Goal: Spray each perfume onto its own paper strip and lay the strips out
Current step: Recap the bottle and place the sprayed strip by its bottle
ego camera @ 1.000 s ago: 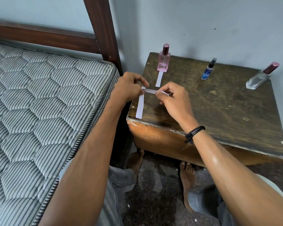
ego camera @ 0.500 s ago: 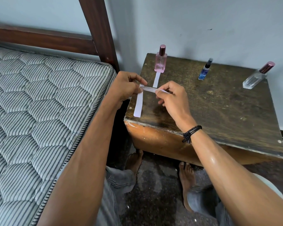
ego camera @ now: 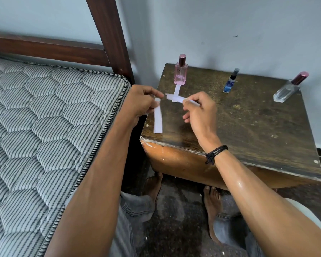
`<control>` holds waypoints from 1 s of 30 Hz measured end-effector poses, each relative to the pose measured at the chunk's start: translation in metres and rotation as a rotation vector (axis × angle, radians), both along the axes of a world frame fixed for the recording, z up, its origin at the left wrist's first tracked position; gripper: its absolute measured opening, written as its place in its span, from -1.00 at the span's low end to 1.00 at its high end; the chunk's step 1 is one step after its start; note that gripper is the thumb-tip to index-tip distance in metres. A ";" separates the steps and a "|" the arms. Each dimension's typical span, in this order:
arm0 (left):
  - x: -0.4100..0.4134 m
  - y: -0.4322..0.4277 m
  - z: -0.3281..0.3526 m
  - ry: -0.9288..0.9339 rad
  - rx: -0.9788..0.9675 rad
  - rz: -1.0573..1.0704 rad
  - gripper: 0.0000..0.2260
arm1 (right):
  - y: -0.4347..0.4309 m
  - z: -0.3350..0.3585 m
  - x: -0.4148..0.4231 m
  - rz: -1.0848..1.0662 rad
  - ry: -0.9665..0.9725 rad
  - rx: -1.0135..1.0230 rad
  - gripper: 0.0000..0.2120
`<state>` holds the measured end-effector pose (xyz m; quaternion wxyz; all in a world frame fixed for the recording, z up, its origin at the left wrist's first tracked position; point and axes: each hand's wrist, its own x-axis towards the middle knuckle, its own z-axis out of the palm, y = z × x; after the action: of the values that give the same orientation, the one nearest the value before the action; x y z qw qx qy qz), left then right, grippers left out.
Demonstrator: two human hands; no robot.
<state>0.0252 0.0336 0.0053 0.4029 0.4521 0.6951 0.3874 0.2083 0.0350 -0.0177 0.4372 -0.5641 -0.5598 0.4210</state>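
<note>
Bed (ego camera: 44,117) frame left, surface (ego camera: 258,130) frame right. Along surface back edge: left bottle (ego camera: 180,75), middle bottle (ego camera: 230,84), right bottle (ego camera: 287,90). Laid strip (ego camera: 177,89) just before left bottle. Crosswise strip (ego camera: 174,98) over laid strip; hanging strip (ego camera: 158,121) left of it.

Saw a worn dark-brown wooden bedside table (ego camera: 248,127), top matt, scratched and stained, side panel smoother orange-brown with chipped edges. Noted smooth, glossy glass in the square pink perfume bottle (ego camera: 180,76) and the clear angular perfume bottle (ego camera: 285,92), with a maroon cap (ego camera: 182,59) shining like metal; found the slim blue spray bottle (ego camera: 229,85) glossy too, material unclear. Found the long white paper strip (ego camera: 157,121) and the ragged-ended white paper strip (ego camera: 174,98) thin and matt. Saw a striped grey quilted cloth mattress (ego camera: 44,127) and a polished dark wooden bed frame (ego camera: 107,34)
</note>
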 end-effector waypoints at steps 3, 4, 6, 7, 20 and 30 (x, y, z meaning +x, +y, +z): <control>-0.007 -0.001 -0.002 -0.007 0.012 0.098 -0.73 | 0.008 0.007 0.010 -0.142 0.102 -0.004 -0.90; -0.008 -0.001 -0.002 -0.027 0.019 0.115 -0.75 | 0.010 0.009 0.013 -0.173 0.126 -0.012 -0.90; -0.004 0.000 -0.002 -0.048 0.022 0.106 -0.81 | 0.013 0.009 0.016 -0.186 0.135 -0.015 -0.93; -0.002 0.002 -0.003 -0.057 0.016 0.089 -0.82 | 0.012 0.008 0.016 -0.170 0.118 -0.004 -0.94; 0.009 0.013 -0.020 0.134 -0.047 0.035 -0.92 | 0.011 0.002 0.020 -0.072 -0.009 0.051 -0.90; 0.001 0.012 -0.025 0.422 -0.058 -0.057 -0.84 | 0.013 0.001 0.023 -0.053 -0.079 0.076 -0.80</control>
<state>0.0264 0.0458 -0.0197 0.2721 0.5310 0.7618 0.2523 0.2312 0.0480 -0.0170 0.4468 -0.5779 -0.5772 0.3649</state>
